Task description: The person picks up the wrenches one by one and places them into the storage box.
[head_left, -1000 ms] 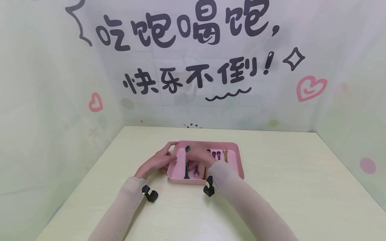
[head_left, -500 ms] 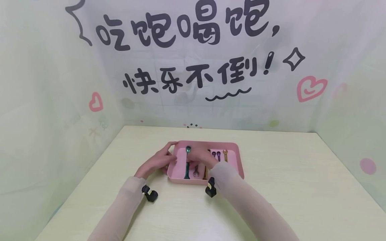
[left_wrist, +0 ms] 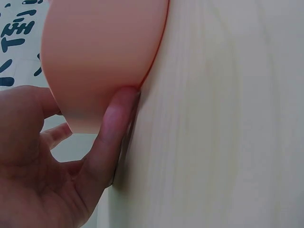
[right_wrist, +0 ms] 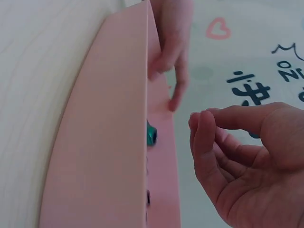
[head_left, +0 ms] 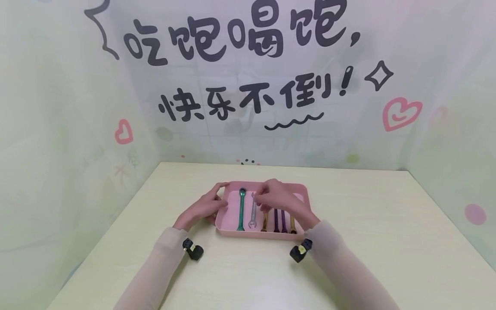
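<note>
My left hand [head_left: 203,209] grips the left wall of a pink tray [head_left: 231,217], with a finger pressed low against the outside in the left wrist view. My right hand [head_left: 277,196] is above the tray. In the right wrist view its thumb and index fingertips meet, and no object shows between them. A green wrench [head_left: 241,211] lies leftmost in the tray, with a silver wrench [head_left: 253,215] just right of it. Farther right are a gold wrench [head_left: 265,223], two purple wrenches [head_left: 277,221] and another gold wrench [head_left: 292,224], their upper parts hidden by my right hand.
The tray stands on a pale wooden table [head_left: 248,275]. Behind it hangs a white sheet [head_left: 232,142] with dark lettering and pink hearts, and similar sheets close off both sides.
My right hand has let go of the green wrench, risen and moved right. More of the silver wrench shows now. My left hand keeps its place on the tray.
</note>
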`<state>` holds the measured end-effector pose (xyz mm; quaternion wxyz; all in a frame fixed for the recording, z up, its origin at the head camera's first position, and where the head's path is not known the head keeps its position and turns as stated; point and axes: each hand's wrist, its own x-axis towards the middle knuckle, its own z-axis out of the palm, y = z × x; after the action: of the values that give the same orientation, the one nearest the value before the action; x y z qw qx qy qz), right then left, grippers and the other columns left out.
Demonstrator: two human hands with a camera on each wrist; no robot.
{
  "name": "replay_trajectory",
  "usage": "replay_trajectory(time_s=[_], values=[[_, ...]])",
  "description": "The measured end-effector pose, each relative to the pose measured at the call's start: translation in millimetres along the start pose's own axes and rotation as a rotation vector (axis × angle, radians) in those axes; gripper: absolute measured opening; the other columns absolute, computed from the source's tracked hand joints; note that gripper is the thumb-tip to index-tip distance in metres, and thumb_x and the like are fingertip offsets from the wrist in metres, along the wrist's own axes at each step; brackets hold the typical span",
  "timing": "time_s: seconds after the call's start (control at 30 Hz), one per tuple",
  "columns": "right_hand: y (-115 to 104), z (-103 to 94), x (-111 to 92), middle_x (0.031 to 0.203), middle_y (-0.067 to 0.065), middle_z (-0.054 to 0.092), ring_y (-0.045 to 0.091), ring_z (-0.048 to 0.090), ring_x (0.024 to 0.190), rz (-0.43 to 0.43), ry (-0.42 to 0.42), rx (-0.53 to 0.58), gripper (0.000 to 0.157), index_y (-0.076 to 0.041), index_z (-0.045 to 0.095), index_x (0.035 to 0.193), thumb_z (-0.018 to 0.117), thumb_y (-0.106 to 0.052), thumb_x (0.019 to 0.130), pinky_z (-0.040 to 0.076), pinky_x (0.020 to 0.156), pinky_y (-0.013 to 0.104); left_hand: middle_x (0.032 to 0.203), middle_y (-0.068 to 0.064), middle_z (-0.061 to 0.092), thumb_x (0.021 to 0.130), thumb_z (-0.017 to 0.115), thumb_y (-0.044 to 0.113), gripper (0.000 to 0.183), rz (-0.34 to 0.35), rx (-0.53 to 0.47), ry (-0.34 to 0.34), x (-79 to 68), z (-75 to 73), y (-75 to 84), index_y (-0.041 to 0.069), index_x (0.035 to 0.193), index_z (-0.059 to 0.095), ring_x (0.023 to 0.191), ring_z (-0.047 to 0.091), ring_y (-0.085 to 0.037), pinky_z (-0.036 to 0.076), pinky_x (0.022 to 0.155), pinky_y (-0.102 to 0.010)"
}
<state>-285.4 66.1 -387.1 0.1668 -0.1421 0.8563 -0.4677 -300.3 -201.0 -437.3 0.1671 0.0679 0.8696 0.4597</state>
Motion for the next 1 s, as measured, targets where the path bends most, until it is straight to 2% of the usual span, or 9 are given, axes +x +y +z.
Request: replay_trajectory(time_s=[0.07,0.23,0.37,0.53,0.7,0.83,1.0], values=[[5.6,-9.1,-8.3,0.100,0.017,0.074,0.020,0.072,0.074,0.005,0.047,-0.036,0.021,-0.001,0.073,0.106,0.066,-0.019,0.099,0.064,0.073,0.034,0.113,-0.020,0.058,0.103,0.055,0.021,0.069,0.000,0.001,0.001,0.5,0.1,0.6,0.032,0.163,0.023,0.075,0.067,-0.023,0.060,0.055,-0.034],[27.8,-35.9,-28.7,0.099,0.023,0.073,0.020,0.072,0.073,-0.030,0.139,-0.022,0.021,0.003,0.071,0.108,0.065,-0.015,0.099,0.065,0.072,0.039,0.113,-0.020,0.058,0.103,0.055,0.021,0.068,0.002,0.010,-0.002,1.3,0.7,1.5,0.031,0.163,0.024,0.075,0.066,-0.022,0.059,0.055,-0.032],[47.5,-57.6,-45.7,0.093,0.025,0.071,0.023,0.071,0.073,-0.090,0.188,0.008,0.019,0.008,0.068,0.107,0.064,-0.009,0.099,0.065,0.067,0.036,0.113,-0.020,0.058,0.103,0.055,0.021,0.069,0.012,0.012,-0.014,1.1,0.8,1.8,0.029,0.163,0.023,0.076,0.066,-0.022,0.059,0.055,-0.032],[67.4,-79.0,-60.8,0.091,0.023,0.071,0.019,0.069,0.071,-0.104,0.223,-0.027,0.019,0.007,0.067,0.107,0.064,-0.011,0.099,0.063,0.064,0.033,0.114,-0.020,0.058,0.103,0.055,0.021,0.068,0.005,0.014,-0.013,3.3,1.9,1.8,0.030,0.163,0.024,0.077,0.066,-0.023,0.059,0.056,-0.032],[83.5,-92.8,-70.6,0.089,0.021,0.072,0.021,0.070,0.072,-0.068,0.242,-0.047,0.020,0.007,0.066,0.107,0.064,-0.011,0.100,0.064,0.063,0.037,0.113,-0.020,0.058,0.103,0.056,0.021,0.068,0.007,0.006,-0.014,6.1,5.1,1.2,0.032,0.162,0.026,0.078,0.066,-0.024,0.060,0.057,-0.032],[94.3,-97.3,-74.1,0.089,0.021,0.072,0.024,0.071,0.073,-0.020,0.219,-0.042,0.020,0.007,0.065,0.108,0.064,-0.011,0.099,0.064,0.063,0.038,0.113,-0.020,0.058,0.103,0.056,0.021,0.068,-0.007,-0.007,-0.020,5.2,5.6,-1.9,0.031,0.162,0.025,0.078,0.066,-0.024,0.060,0.057,-0.033],[101.1,-100.3,-72.7,0.092,0.024,0.073,0.022,0.071,0.072,0.059,0.223,-0.012,0.032,0.008,0.056,0.121,0.061,-0.016,0.102,0.063,0.064,0.037,0.115,-0.020,0.057,0.104,0.055,0.022,0.066,-0.002,-0.003,-0.013,3.6,0.8,-3.9,0.031,0.162,0.025,0.081,0.065,-0.024,0.060,0.058,-0.033]])
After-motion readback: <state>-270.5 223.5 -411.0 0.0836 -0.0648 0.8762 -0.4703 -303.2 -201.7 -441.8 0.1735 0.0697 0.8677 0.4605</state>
